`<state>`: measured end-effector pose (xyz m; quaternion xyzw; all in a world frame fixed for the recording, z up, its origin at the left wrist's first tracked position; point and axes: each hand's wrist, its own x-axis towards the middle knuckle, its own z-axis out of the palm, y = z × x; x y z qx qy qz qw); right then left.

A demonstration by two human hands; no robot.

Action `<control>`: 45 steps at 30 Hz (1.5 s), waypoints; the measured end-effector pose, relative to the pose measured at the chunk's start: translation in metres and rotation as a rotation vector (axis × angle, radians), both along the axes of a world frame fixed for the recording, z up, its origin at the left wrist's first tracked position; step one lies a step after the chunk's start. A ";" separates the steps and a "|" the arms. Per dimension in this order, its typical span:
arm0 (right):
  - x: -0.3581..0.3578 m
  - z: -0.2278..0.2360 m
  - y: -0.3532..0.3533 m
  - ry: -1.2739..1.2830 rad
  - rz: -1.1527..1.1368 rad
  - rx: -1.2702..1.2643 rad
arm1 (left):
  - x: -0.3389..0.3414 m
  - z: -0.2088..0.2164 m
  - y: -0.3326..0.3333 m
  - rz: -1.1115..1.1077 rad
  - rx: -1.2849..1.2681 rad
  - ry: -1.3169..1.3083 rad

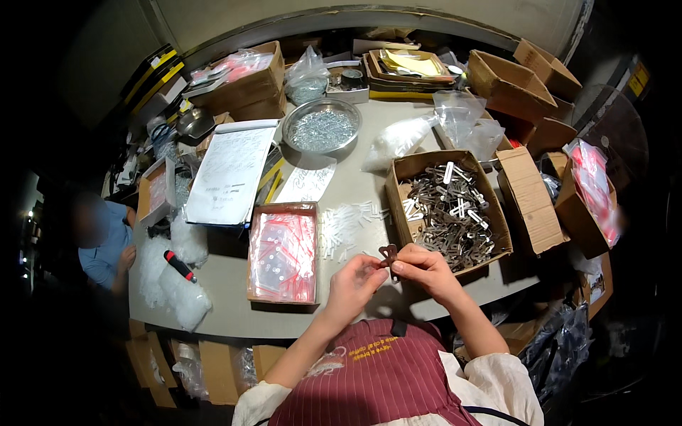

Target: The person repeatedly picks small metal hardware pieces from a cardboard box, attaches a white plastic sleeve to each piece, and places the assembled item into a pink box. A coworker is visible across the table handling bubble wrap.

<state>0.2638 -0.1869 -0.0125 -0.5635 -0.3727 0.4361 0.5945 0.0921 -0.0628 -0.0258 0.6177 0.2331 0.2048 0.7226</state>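
In front of my apron, both hands meet on a small dark brown metal bracket (388,252) with slots in it. My left hand (355,282) is closed, thumb and fingertips pinched at the bracket's left side. My right hand (428,272) is closed on its right side, thumb on top. Whether it is one piece or two crossed, I cannot tell. Just beyond my right hand stands an open cardboard box (503,240) heaped with similar brown and silvery brackets (447,213). Small white plastic pieces (342,227) lie scattered beyond my left hand.
A carton of red-edged clear bags (284,255) sits left of my hands. Farther back are a metal bowl (290,135) of small metal parts, a clipboard (231,170) and a plastic bag (398,142). A red-and-black tool (179,265) lies at left. Another person (106,238) is beyond the left edge.
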 end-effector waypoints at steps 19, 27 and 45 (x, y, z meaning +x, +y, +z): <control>-0.024 -0.008 0.009 -0.110 -0.072 -0.036 | -0.021 -0.008 -0.003 0.075 0.203 0.035; -0.024 -0.009 0.006 -0.006 -0.135 0.005 | -0.021 0.002 -0.005 -0.001 0.185 -0.035; -0.051 0.011 0.022 -1.075 -0.229 0.276 | -0.010 -0.002 -0.011 0.172 0.474 -0.012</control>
